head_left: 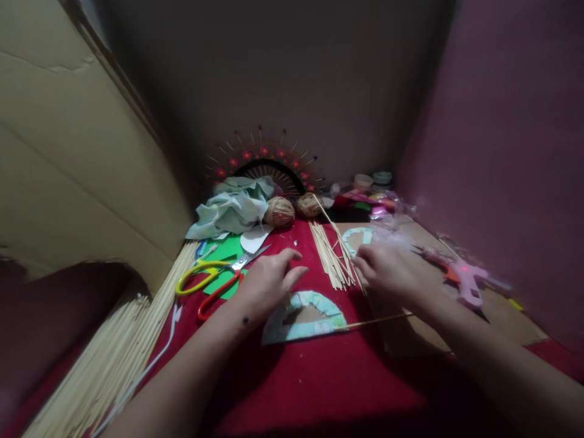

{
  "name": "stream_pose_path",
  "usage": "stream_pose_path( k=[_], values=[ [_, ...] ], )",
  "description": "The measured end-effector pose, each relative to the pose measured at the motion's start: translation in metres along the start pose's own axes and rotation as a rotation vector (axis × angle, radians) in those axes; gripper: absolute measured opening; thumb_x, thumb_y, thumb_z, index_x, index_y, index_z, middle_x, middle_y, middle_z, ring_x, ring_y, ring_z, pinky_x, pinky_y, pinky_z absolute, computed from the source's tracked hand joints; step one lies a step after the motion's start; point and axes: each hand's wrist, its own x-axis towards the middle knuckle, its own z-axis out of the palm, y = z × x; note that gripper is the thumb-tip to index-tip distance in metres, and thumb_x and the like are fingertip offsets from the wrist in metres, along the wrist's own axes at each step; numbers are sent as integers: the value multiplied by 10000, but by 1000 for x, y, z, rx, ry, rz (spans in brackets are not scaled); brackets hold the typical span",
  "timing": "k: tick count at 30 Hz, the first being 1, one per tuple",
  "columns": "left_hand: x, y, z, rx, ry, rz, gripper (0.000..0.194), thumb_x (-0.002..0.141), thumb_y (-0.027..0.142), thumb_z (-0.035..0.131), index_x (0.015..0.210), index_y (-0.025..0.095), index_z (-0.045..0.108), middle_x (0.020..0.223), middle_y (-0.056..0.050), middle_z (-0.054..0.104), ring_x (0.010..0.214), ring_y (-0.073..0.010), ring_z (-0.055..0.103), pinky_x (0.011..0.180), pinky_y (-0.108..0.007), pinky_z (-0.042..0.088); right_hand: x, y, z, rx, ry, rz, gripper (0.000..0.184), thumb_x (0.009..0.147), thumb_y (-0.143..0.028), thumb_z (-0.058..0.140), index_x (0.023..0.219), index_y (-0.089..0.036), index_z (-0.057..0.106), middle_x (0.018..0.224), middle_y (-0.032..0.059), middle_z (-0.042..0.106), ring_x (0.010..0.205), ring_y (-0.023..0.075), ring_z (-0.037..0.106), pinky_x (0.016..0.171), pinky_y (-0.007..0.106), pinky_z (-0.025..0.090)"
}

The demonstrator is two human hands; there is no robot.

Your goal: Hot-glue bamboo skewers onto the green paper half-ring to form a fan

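My left hand [269, 281] rests on the red cloth [319, 377], fingers stretched forward over the upper left edge of a pale blue arch-shaped cardboard piece [303, 316]. A thin wooden stick [378, 319] lies against the arch's right end. My right hand [385, 271] reaches into a small pile of short wooden sticks [333, 255], its fingers curled at the pile's edge; whether a stick is pinched in them is hidden. A second pale arch piece [358, 234] lies just beyond that hand.
Yellow and red scissors [214, 277] lie on green paper at left. Long skewers [114, 353] run along the left side. A pink glue gun [465, 280] sits on cardboard at right. Two twine balls [279, 212], crumpled cloth [232, 210] and a finished stick fan [264, 164] stand behind.
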Motion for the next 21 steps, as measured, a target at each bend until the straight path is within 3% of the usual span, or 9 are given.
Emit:
stream_pose_path(
  k=[5, 16, 21],
  values=[
    [0, 4, 8, -394, -19, -61, 357, 850, 432, 523, 1111, 190, 541, 669, 27, 547, 590, -125, 522, 554, -239, 407, -24, -8, 6, 201, 136, -82, 176, 878, -224, 401, 723, -205, 483, 638, 50, 600, 538, 162, 504, 502, 264, 297],
    [2, 9, 26, -875, -244, -162, 550, 785, 360, 630, 1236, 175, 374, 657, 60, 494, 478, -85, 507, 419, -201, 400, -4, -6, 27, 386, 166, -73, 121, 838, -146, 444, 733, -201, 465, 642, 18, 565, 573, 153, 509, 557, 250, 356],
    [3, 12, 22, -1082, -212, -242, 647, 790, 362, 645, 1311, 192, 301, 707, 35, 523, 470, -79, 517, 414, -195, 381, -9, -7, 36, 453, 196, -248, 134, 854, -137, 452, 740, -198, 485, 660, -5, 545, 588, 126, 491, 581, 231, 371]
  ],
)
